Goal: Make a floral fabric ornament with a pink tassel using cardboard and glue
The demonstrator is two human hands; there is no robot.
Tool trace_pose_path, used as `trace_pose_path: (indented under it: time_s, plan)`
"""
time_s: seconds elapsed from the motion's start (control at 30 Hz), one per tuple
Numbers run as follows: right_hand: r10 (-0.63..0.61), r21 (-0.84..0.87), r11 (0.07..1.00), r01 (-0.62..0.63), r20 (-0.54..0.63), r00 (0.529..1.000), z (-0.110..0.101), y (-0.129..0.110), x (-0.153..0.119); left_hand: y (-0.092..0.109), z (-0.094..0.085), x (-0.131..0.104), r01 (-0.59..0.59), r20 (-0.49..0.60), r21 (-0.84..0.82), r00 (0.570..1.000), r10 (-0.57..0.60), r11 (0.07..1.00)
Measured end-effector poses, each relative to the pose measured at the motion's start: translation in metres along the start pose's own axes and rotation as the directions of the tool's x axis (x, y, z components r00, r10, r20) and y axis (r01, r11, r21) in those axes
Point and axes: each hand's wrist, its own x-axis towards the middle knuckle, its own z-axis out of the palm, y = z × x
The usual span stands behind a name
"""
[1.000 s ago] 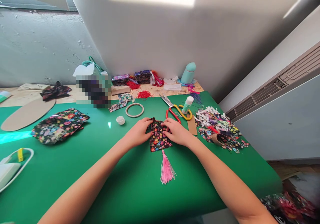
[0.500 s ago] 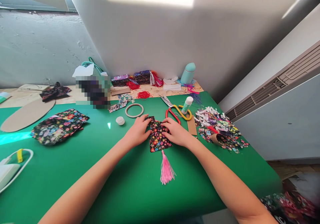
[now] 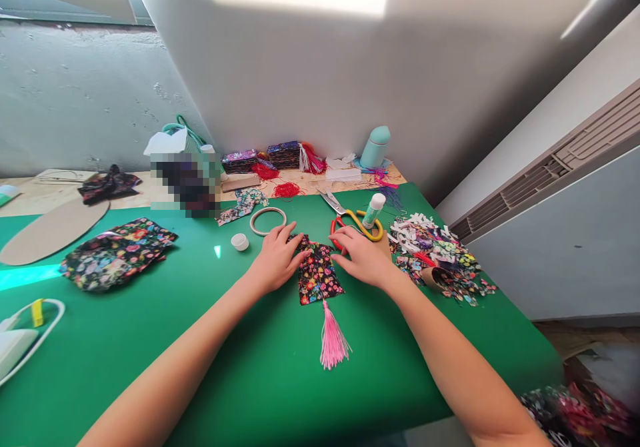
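Flanked by both forearms, green mat, with open room at six o'clock. Fanned out there from the piece's lower edge, pink tassel, presumably trailed clear of handling. At centre, lying flat, floral piece. Spread on its ten o'clock corner, likely for steadying, left hand. Loosely open at two, right hand; cannot tell if touching. Bounded beyond by tape ring at eleven and scissors at one, probably parked within reach.

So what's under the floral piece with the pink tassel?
Green tabletop shows along the lower edge of the floral piece; whatever lies directly beneath is covered. The left hand also overlaps its upper left edge.
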Motion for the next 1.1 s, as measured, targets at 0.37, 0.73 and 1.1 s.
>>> trace_pose_path:
  time_s: [0.37,0.73,1.1]
  plan:
    - [0.634,-0.451,0.653,-0.609,-0.115,0.764,-0.022,-0.009,-0.032,0.006,-0.01,-0.001,-0.087,-0.073,0.052,0.993,0.091,0.995]
    - [0.65,-0.451,0.618,-0.644,-0.167,0.741,-0.009,0.005,-0.031,0.016,-0.002,-0.012,-0.145,-0.183,-0.018,0.973,0.139,0.989]
    - [0.738,-0.426,0.597,-0.679,-0.038,0.673,-0.02,-0.001,-0.036,0.017,0.008,-0.011,-0.16,-0.175,-0.132,0.975,0.136,0.978]
